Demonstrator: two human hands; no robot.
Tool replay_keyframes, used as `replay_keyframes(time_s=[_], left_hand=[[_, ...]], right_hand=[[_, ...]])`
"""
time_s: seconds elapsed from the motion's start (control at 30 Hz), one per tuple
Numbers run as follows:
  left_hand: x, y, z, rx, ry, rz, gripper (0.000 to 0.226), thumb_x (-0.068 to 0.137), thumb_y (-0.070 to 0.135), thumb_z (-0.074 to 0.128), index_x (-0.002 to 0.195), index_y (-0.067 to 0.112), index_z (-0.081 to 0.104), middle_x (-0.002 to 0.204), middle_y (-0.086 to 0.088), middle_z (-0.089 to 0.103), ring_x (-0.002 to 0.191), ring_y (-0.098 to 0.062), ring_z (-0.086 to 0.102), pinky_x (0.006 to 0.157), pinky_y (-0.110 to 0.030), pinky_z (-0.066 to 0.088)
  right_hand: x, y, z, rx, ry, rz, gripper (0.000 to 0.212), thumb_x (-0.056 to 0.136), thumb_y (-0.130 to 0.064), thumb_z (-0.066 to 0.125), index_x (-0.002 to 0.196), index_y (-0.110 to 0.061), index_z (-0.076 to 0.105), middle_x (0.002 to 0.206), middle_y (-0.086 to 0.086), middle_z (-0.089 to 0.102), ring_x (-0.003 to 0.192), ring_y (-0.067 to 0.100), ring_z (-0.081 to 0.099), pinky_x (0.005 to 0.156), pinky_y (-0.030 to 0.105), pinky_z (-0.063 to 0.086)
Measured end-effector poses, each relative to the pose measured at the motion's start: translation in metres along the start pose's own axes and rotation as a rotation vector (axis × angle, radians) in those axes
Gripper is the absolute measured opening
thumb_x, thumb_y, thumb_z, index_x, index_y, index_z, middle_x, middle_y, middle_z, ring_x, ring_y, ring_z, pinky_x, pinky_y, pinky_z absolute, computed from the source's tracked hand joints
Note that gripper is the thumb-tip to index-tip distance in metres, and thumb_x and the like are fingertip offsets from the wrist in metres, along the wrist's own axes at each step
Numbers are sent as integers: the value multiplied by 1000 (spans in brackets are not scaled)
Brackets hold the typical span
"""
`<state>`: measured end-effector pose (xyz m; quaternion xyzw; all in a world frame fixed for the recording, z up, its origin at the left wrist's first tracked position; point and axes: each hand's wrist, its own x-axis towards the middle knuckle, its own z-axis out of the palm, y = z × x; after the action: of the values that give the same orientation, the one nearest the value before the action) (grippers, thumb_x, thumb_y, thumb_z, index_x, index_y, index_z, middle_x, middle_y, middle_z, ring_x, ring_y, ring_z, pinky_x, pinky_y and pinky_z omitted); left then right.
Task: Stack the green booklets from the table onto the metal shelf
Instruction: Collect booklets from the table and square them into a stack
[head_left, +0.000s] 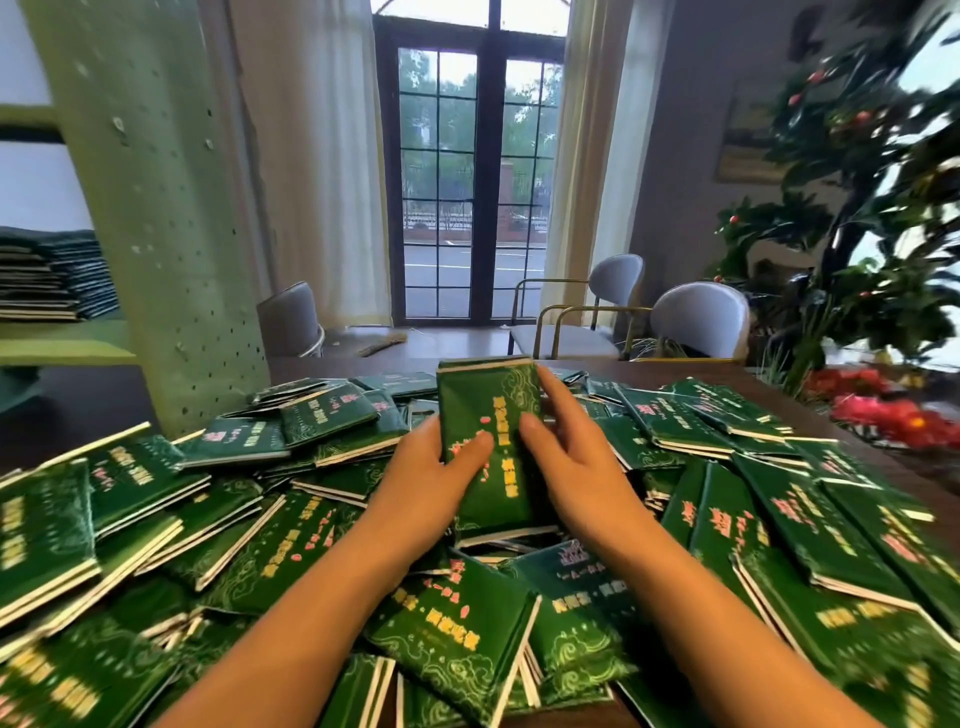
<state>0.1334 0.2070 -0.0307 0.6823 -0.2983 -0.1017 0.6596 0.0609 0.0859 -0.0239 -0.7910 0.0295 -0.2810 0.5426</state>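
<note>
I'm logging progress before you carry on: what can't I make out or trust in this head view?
Head view only:
Count in the held bundle: the left hand and right hand grip it and cover its sides.
Shelf stack on the metal shelf: cut off by the left edge and the green column.
Cover lettering on the table pile: motion-blurred, unreadable.
Table: mostly hidden under booklets.

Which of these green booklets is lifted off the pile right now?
The bundle at centre, raised and gripped between the left hand and right hand; the others lie loose on the table.
</note>
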Motion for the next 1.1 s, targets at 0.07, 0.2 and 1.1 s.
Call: replay_keyframes(time_s=[0.07, 0.2, 1.1], left_hand=[[3, 0, -1, -187, 29, -94, 14, 97, 15, 52, 104, 19, 63, 95, -2, 75, 84, -15, 72, 76, -30, 56], [7, 6, -4, -514, 185, -181, 15, 98, 12, 47, 103, 15, 60, 92, -5, 72, 81, -17, 68, 71, -32, 54], [0, 1, 4, -368, 215, -222, 19, 102, 19, 40, 114, 17, 55, 103, -8, 69, 95, -24, 66, 86, -42, 53]], right_hand=[[4, 4, -7, -245, 106, -79, 34, 101, -27, 38, 135, -29, 43, 120, -12, 58, 110, 0, 55, 95, 25, 45], [8, 16, -24, -1007, 86, 48, 49, 98, -42, 39, 144, -28, 32, 140, -1, 46, 131, 22, 34, 105, 39, 28], [-6, 7, 3, 2, 142, -110, 36, 90, 0, 53, 108, -28, 64, 106, 0, 63, 92, 7, 62, 78, 19, 50]])
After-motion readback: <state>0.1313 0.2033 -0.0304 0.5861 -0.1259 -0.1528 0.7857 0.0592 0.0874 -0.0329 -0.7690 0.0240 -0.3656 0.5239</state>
